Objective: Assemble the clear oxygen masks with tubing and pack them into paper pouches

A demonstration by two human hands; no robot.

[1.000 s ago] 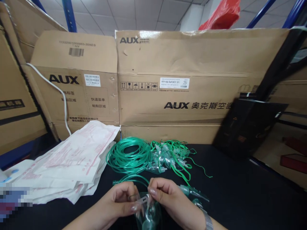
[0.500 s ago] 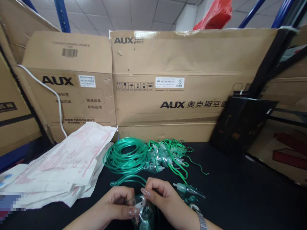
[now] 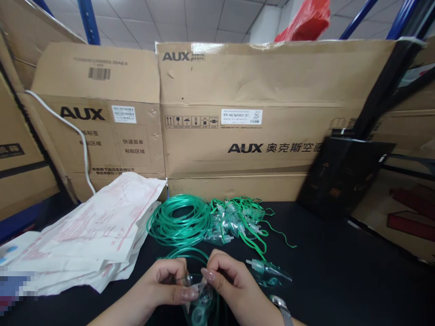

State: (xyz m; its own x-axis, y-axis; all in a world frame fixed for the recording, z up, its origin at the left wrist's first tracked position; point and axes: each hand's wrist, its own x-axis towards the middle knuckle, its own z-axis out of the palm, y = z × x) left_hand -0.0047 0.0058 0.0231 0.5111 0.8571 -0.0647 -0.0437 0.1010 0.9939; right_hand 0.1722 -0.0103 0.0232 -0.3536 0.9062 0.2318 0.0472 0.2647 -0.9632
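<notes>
Both work close to the body. The left hand [image 3: 165, 285] and right hand [image 3: 233, 283] are each closed in a fingertip pinch on the clear mask [image 3: 199, 305], meeting at its top tab. The mask lies between them, equally near both, its long axis running back toward the wrists. The green tubing coil [image 3: 180, 219] lies beyond the left hand, with paper pouches [image 3: 102, 226] farther left on the black tabletop [image 3: 340, 280].

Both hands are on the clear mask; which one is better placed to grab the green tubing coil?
Left, probably: the left hand lies straight in front of the tubing coil, while the right hand, also pinching the clear mask, sits further right.
</notes>
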